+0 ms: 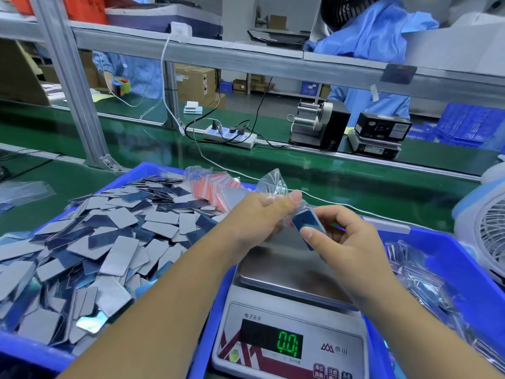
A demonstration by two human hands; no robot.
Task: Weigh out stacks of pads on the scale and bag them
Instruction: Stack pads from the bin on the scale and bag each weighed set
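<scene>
Above the steel pan of the scale (289,272), my right hand (344,236) grips a small stack of grey-and-blue pads (307,224), thumb on its face. My left hand (262,214) pinches a clear plastic bag (273,183) by its mouth, right against the top end of the stack. The scale's green display (289,344) reads 0.0 and its pan is bare. A heap of loose pads (90,242) fills the blue bin (32,351) on the left.
A bundle of red-striped empty bags (216,187) lies at the left bin's far edge. A second blue bin (451,255) on the right holds filled clear bags (420,277). A white fan (489,236) stands at far right. Behind are a green conveyor, a power strip (231,135) and other workers.
</scene>
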